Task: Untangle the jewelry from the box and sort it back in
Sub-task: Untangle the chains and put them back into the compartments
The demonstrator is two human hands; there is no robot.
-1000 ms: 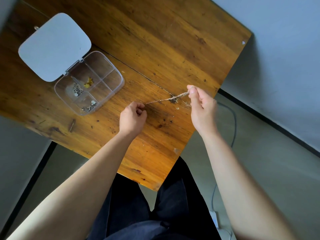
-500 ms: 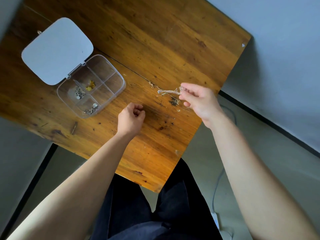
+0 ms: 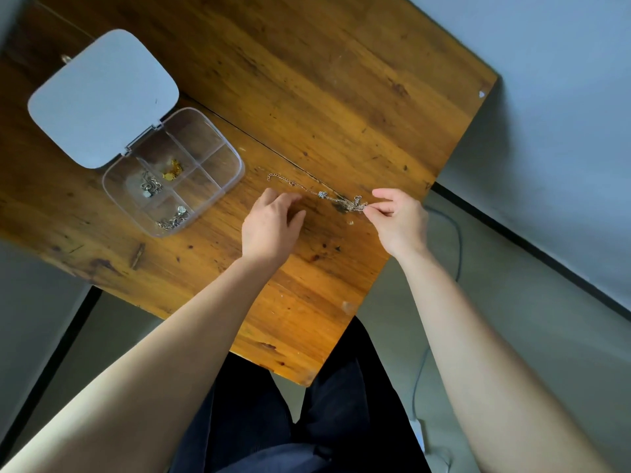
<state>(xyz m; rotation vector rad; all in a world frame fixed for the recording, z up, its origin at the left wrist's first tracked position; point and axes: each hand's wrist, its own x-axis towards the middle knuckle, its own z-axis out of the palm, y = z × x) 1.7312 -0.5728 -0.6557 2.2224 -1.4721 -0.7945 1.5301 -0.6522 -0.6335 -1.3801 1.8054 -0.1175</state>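
Centre of frame, on table (image 3: pixel 341 80) | chain (image 3: pixel 309 189) lies slanting upper-left to lower-right | right hand (image 3: pixel 399 220) pinches its bunched lower-right end | left hand (image 3: pixel 271 223) loosely open, empty, nearer the free end | box (image 3: pixel 235 172) open, centre left.

You look down on a worn wooden table (image 3: pixel 307 80). At three o'clock a pale wall (image 3: pixel 563 97) meets the grey-green floor (image 3: pixel 512 302) along a dark baseboard (image 3: pixel 546 264), where a cable (image 3: pixel 457 240) trails.

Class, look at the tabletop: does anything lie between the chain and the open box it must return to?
Nothing visible does: bare wooden table separates the thin metal chain from the clear plastic compartment box, whose grey lid is open.
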